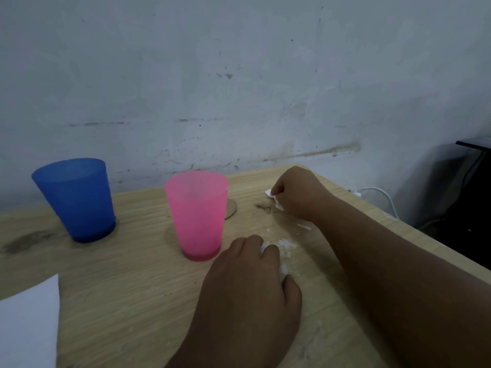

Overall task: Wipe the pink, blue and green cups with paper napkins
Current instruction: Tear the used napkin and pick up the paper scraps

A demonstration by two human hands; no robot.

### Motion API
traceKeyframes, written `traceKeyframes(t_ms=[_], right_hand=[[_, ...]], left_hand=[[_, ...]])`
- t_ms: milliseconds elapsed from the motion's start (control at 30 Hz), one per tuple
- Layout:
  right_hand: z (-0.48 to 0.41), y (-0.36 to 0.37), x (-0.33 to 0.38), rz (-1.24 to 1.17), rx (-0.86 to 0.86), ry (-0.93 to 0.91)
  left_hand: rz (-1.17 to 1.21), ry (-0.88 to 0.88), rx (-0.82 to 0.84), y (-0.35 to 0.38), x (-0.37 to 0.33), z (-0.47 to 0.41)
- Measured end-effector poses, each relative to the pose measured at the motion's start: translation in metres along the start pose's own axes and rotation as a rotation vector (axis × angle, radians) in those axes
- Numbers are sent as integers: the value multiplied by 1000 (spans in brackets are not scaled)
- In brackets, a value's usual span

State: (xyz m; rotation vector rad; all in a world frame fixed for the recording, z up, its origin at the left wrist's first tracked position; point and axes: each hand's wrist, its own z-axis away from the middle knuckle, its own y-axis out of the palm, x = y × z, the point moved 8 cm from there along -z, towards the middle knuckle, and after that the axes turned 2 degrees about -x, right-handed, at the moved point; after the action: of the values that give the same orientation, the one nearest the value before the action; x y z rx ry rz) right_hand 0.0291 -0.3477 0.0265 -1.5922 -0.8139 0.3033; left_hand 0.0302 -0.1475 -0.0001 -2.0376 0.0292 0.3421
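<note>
A blue cup (77,200) stands upright at the left of the wooden table (127,301). To its right, near the middle, a pink cup (198,213) stands upright as well. No green cup is in view. My left hand (252,282) rests on the table right of the pink cup, its fingers curled over a crumpled white napkin (265,247). Farther back, my right hand (300,192) pinches a small white napkin piece (269,193) against the tabletop. White paper crumbs (288,247) lie between the two hands.
A white sheet (29,325) lies at the table's front left corner. A round cardboard coaster (230,208) peeks out behind the pink cup. Dark specks (263,207) mark the wood near my right hand. A white cable (380,193) hangs past the table's right edge, by the grey wall.
</note>
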Motion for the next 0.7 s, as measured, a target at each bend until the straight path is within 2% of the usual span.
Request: traceKeyframes(t_ms=[133,433,567,700], right_hand=[[-3,5,6,29,-2,-41],[4,8,30,-96,60,-286],[2,7,21,-113,75,-300],[3,1,9,-176,-4,-245]], left_hand=[[-4,-2,-1,1,-1,0],[-6,-3,13,1,-2,0],[24,-12,3,1,1,0],[11,-4,7,1,0,0]])
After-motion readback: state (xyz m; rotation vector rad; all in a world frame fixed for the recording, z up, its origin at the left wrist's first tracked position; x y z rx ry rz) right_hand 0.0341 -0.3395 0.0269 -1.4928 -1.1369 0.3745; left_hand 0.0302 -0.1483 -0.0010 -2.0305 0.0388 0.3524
